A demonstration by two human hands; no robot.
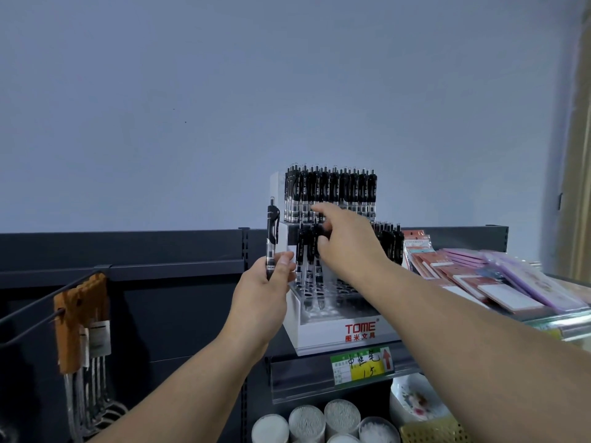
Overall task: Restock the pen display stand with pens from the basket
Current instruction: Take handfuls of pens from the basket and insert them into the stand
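The left hand (262,292) pinched one black pen (272,238) upright between thumb and fingers, just left of the white display stand (335,330), which stood at the left end of the shelf (303,375). The right hand (347,241) reached into the stand's middle tier, index finger extended, the other fingers curled among the racked pens (303,251). Because of blur, it could not be told whether it gripped one.

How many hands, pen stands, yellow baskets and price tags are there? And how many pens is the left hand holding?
hands: 2 (left hand, right hand)
pen display stand: 1
yellow basket: 1
price tag: 1
pen in the left hand: 1
Total: 6
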